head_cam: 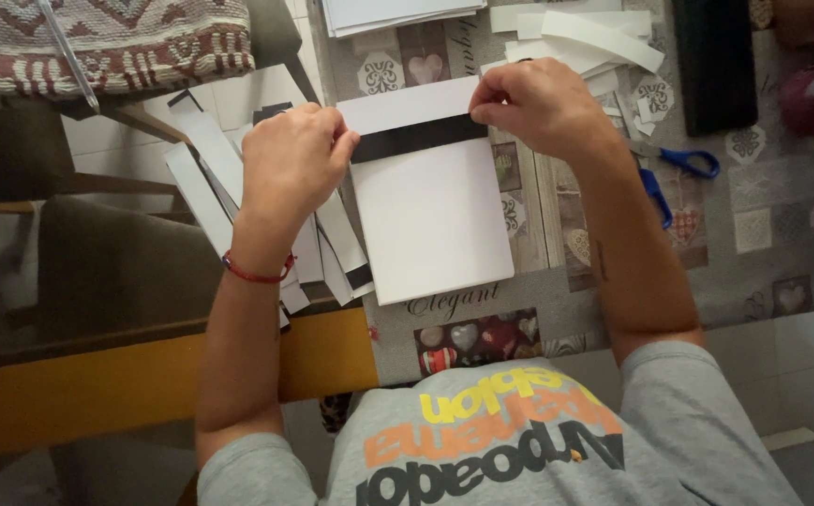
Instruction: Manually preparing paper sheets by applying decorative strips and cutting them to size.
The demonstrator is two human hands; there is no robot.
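On the tabletop [613, 281] | left hand [290, 159] and right hand [538, 103] pinch opposite ends of black strip [416, 139] | strip runs crosswise over white card [430, 225]

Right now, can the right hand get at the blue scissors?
Probably yes: the scissors lie uncovered on the table just beside the right forearm, but the right hand is pinching the black strip.

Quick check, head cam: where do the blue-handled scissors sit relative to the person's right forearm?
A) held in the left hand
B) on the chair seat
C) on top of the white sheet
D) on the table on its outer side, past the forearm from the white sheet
D: the blue-handled scissors lie on the patterned tablecloth just beyond the right forearm, while both the left hand and right hand pinch the black strip on the white sheet.
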